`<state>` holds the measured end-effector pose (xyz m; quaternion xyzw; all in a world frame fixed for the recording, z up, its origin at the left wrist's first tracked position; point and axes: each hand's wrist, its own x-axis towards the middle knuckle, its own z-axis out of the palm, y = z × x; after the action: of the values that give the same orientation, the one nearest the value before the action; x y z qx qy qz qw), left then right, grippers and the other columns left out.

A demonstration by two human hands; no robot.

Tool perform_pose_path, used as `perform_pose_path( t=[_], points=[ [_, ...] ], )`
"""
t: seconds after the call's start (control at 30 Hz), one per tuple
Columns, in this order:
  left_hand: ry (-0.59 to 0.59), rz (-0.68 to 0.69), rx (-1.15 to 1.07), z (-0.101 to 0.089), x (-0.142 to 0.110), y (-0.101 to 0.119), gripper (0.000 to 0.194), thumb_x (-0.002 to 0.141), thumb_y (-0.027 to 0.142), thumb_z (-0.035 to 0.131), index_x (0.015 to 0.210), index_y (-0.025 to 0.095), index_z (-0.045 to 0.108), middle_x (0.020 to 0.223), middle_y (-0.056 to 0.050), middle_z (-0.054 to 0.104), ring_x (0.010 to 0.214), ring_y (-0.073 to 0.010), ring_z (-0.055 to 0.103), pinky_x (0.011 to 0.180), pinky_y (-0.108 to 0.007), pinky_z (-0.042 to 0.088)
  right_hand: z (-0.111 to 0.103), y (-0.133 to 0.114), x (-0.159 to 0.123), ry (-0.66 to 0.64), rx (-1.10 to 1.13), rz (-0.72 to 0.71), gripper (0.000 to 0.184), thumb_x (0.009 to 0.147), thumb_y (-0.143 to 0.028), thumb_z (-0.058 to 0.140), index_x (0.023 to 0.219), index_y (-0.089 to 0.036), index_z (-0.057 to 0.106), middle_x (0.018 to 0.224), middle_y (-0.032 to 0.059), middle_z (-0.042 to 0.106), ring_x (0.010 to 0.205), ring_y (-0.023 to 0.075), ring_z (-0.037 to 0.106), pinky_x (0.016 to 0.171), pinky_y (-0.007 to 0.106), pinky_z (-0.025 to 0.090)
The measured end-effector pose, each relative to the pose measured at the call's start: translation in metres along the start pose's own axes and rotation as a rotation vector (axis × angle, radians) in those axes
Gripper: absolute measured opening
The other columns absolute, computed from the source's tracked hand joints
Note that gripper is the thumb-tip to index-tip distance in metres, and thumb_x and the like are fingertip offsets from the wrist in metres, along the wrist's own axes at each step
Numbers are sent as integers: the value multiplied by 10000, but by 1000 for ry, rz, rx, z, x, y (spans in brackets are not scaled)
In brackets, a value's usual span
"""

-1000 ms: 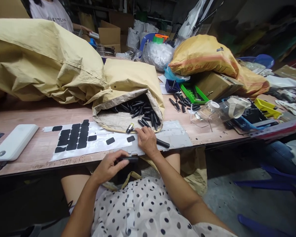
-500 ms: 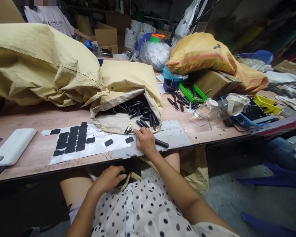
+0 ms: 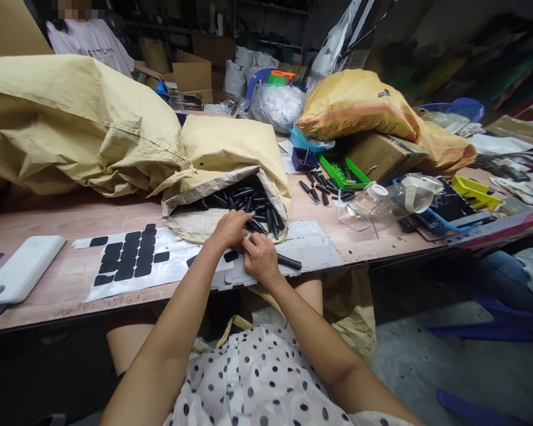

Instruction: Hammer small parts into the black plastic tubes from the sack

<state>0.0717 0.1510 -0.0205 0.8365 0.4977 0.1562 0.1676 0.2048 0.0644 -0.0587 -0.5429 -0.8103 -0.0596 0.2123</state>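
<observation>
My right hand is closed around a small mallet, its black handle sticking out to the right over a grey board. The mallet's head is hidden behind my left hand. That hand reaches to the mouth of a beige sack, its fingers touching black tapered tubes heaped inside. The fingertips are partly hidden, so I cannot tell whether they grip one. Below and left lies a white sheet with rows of black rounded-square stickers.
A white power bank with a cable lies on the left. Farther right are a green tray, loose black pieces, a clear jug and a yellow tray. Large sacks stand behind. Another person is across the table.
My left hand has risen from my lap to the sack's mouth, onto the black tubes. My right hand keeps the mallet in nearly the same place.
</observation>
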Motion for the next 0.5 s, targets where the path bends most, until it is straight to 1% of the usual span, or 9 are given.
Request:
perform_pose_path(
  t=[0.07,0.17,0.23,0.27,0.33,0.43,0.5],
  points=[
    [-11,-3,24,2,3,2,314,736,80,656,991,244,739,1048,-70,694,1031,-277,607,850,-353,500,0,0,0,-8,-5,-2,227,871,-119,573,981,-215,746,885,81,593,865,239,461,717,335,338],
    [-49,-29,24,1,3,6,194,756,111,667,900,226,728,1024,-83,672,1046,-290,599,859,-365,493,-1,0,0,-16,-7,1,216,874,-120,571,956,-215,748,886,80,600,865,236,464,720,337,336],
    [-45,-41,-2,-3,-2,5,147,777,129,662,877,226,708,990,-73,675,1029,-284,598,871,-373,485,-1,-1,0,-15,-1,4,245,878,-117,567,996,-219,756,884,77,603,868,235,469,724,336,336],
    [-21,-46,-25,-7,-6,3,130,792,143,657,882,227,699,973,-65,679,1014,-278,598,878,-376,482,-2,-1,0,-14,5,5,272,880,-115,565,1036,-225,759,886,75,604,869,235,473,727,335,337],
    [76,-52,-97,-16,-23,-3,100,832,185,640,909,231,685,952,-48,689,985,-261,596,893,-380,477,-3,-2,1,-15,18,9,328,886,-114,562,1119,-242,753,895,72,609,874,235,480,732,333,341],
    [240,-57,-244,-31,-63,-13,109,878,274,616,956,237,682,962,-31,701,977,-244,594,890,-369,484,-4,-3,1,-32,23,28,346,897,-118,558,1155,-251,747,902,72,612,879,235,488,734,331,347],
    [260,-64,-325,-36,-93,-20,133,871,324,630,954,241,693,948,-25,702,964,-241,598,868,-361,492,-4,-5,1,-38,15,46,338,910,-122,553,1153,-256,746,905,72,616,881,235,492,737,330,351]
  ],
)
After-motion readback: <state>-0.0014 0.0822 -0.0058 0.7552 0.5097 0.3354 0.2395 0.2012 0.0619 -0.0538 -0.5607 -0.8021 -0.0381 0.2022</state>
